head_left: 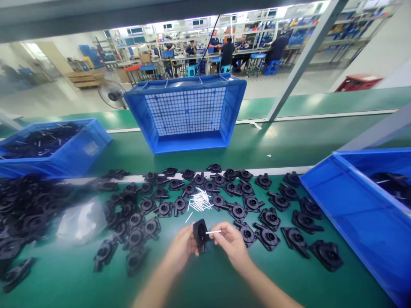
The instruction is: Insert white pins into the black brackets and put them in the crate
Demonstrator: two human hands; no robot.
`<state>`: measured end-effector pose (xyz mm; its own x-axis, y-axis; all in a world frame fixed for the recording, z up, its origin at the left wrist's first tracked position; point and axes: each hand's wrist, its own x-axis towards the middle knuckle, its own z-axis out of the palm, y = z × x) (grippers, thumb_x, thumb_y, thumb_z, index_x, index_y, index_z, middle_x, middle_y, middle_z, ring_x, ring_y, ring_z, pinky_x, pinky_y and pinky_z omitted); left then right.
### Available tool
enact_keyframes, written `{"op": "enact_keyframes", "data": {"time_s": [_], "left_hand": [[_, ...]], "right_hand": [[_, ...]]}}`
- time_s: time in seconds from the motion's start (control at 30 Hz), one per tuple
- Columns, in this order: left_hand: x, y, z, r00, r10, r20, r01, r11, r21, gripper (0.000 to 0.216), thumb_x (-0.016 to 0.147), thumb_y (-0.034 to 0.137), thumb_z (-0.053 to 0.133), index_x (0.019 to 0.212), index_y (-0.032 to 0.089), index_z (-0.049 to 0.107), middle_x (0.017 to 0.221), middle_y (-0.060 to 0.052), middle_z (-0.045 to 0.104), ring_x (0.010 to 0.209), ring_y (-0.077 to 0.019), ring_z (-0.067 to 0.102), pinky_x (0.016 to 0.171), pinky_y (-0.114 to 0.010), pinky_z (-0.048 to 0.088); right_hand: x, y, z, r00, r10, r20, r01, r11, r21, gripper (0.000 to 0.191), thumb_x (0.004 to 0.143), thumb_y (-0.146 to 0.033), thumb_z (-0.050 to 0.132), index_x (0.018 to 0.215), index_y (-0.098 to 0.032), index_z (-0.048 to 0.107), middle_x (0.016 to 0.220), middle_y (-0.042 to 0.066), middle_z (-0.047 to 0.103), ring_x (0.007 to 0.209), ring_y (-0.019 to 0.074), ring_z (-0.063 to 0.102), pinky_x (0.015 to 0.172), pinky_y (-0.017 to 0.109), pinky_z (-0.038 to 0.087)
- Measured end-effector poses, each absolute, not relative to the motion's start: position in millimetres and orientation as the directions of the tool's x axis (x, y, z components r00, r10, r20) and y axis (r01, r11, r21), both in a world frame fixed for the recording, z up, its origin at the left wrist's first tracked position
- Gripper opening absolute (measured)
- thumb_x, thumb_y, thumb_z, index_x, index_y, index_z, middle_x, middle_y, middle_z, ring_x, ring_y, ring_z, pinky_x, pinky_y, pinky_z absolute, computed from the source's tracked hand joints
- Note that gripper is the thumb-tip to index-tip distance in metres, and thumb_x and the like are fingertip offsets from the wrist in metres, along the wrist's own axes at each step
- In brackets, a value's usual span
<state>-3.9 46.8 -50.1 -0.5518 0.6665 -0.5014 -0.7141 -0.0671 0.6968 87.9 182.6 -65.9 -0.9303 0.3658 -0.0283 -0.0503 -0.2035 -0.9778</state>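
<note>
Head camera, looking down: left hand (183, 246) has its grip closed round a black housing (200, 233), held just above the green worktop (224, 278) at 6 o'clock of the spread. Right hand (231, 239) pinches a white pin (213, 232) whose far tip meets the housing's face. That pin looks slight; I'd judge a crooked push could bend it or flick it out of the fingers and down among the parts. Loose pins (199, 201) lie heaped at 12 o'clock of the hands, ringed by spare housings (271, 218), so a dragging wrist could scatter them. Plastic bag (80, 220) at 9 o'clock, blue bin (359, 209) at 3 o'clock, upended blue crate (186, 113) farther off at 12 o'clock
</note>
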Motion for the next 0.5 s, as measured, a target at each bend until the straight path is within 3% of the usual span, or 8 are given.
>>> {"op": "enact_keyframes", "data": {"time_s": [0.2, 0.5], "left_hand": [[1.3, 48.7, -49.7, -0.515, 0.697, -0.499, -0.722, -0.039, 0.691, 0.036, 0.077, 0.047, 0.062, 0.077, 0.010, 0.058, 0.055, 0.001, 0.054, 0.046, -0.0099, 0.057, 0.036, -0.014, 0.039], [2.0, 48.5, -49.2, -0.521, 0.700, -0.488, -0.698, -0.020, 0.716, 0.037, 0.079, 0.048, 0.058, 0.078, 0.011, 0.056, 0.057, 0.000, 0.054, 0.047, -0.0084, 0.055, 0.038, -0.014, 0.040]], "right_hand": [[89.8, 181.2, -63.8, -0.912, 0.378, 0.158, -0.172, -0.005, -0.985, 0.007, 0.087, -0.026, 0.055, 0.084, -0.020, 0.059, 0.081, 0.002, 0.057, 0.076, 0.0141, 0.054, 0.068, 0.026, 0.042], [87.6, 181.9, -65.6, -0.915, 0.366, 0.172, -0.147, 0.094, -0.985, 0.008, 0.088, -0.024, 0.053, 0.082, -0.019, 0.057, 0.079, 0.002, 0.056, 0.073, 0.0132, 0.052, 0.066, 0.025, 0.041]]}}
